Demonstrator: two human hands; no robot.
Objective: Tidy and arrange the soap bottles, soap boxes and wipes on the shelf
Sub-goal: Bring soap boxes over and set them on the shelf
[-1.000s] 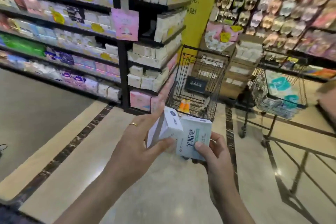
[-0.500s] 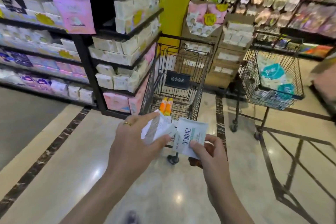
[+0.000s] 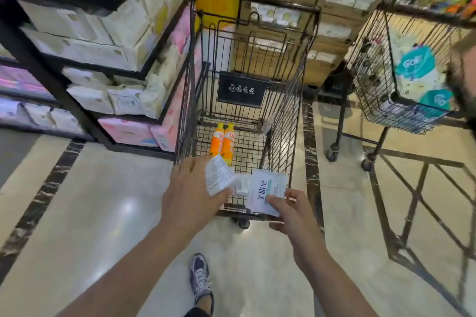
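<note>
Soap boxes, 2 of them, are sitting in the person's hands over the near end of the black wire shopping trolley [image 3: 283, 100]. The left hand [image 3: 190, 193] is grasping the white cardboard soap box with fine print [image 3: 219, 179], thumb curled under its near edge. The right hand [image 3: 291, 211] is pinching the pale blue-and-white soap box with large characters [image 3: 266, 193] by its near right corner. Further out, 2 orange plastic bottles [image 3: 222, 143] are lying side by side on the trolley floor. Left of the trolley, the black shelf rack [image 3: 152, 69] is carrying cream and pink packs. Risk, as I judge it: the corner pinch is looking thin, so the right box could be twisting loose and dropping into the trolley or onto the glossy floor [image 3: 103, 213]. A near box edge could also be catching the trolley's wire rim.
</note>
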